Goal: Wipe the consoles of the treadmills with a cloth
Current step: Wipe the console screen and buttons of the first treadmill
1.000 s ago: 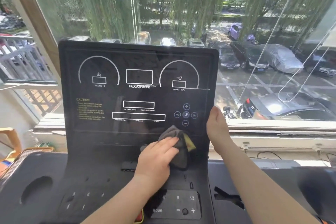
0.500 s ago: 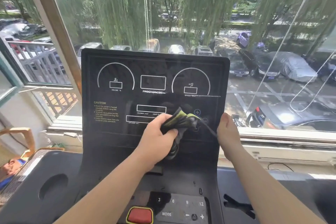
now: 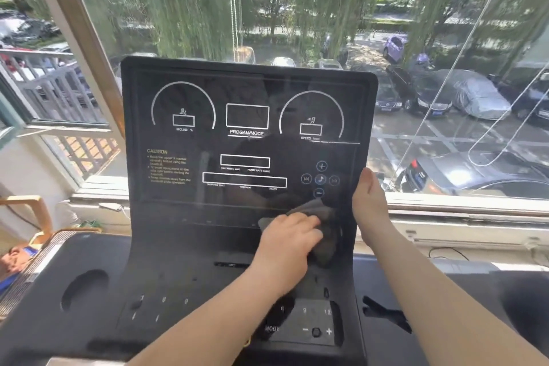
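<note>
The black treadmill console (image 3: 208,92) stands upright in front of me, with white gauge outlines and round music buttons at its right. My left hand (image 3: 286,242) holds a dark grey cloth (image 3: 325,214) bunched under its bent fingers and presses it against the lower right of the console, just below the minus button. My right hand (image 3: 370,205) grips the console's right edge, thumb on the front face, fingers hidden behind.
Below the screen lies a keypad (image 3: 315,324) with MODE and plus/minus keys. A cup recess (image 3: 83,288) sits in the left tray. Behind the console is a large window with a sill (image 3: 460,205). A wooden frame (image 3: 26,205) stands at far left.
My left hand has moved the cloth down and to the right, from the middle of the screen to below the music buttons, and flattened it there. My right hand kept its hold on the edge.
</note>
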Demonstrator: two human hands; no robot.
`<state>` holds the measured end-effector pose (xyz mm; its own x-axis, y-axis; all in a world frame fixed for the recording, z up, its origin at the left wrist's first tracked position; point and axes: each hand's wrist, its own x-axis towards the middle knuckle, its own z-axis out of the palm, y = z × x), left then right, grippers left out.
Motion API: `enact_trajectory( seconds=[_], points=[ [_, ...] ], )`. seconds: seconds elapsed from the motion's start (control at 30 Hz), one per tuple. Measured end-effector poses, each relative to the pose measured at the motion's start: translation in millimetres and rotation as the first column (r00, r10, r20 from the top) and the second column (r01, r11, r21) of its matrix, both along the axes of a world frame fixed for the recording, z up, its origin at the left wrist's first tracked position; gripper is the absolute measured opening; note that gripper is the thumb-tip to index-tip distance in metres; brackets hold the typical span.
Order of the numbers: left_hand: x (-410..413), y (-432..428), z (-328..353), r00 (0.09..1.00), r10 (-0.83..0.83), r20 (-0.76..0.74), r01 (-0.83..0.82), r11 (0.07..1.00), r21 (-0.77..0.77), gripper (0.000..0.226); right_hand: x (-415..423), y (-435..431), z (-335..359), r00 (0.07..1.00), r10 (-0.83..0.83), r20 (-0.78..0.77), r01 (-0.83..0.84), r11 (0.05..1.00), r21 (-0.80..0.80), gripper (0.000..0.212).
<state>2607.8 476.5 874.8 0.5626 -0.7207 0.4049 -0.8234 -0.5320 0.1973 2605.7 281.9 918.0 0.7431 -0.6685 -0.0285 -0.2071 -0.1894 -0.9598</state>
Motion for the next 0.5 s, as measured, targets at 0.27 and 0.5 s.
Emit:
enact_trajectory(
  seconds=[0.27,0.5],
  points=[
    [3,45,16,0.985,0.118,-0.127,-0.119,0.993,-0.003,0.030,-44,22,-33,0.987,0.021,-0.162,-0.005,0.996,0.094,0.057],
    [14,128,1,0.946,0.244,-0.213,-0.267,0.960,-0.084,0.048,-58,40,-56,0.995,0.070,-0.066,-0.054,0.975,0.213,0.050]
  ],
)
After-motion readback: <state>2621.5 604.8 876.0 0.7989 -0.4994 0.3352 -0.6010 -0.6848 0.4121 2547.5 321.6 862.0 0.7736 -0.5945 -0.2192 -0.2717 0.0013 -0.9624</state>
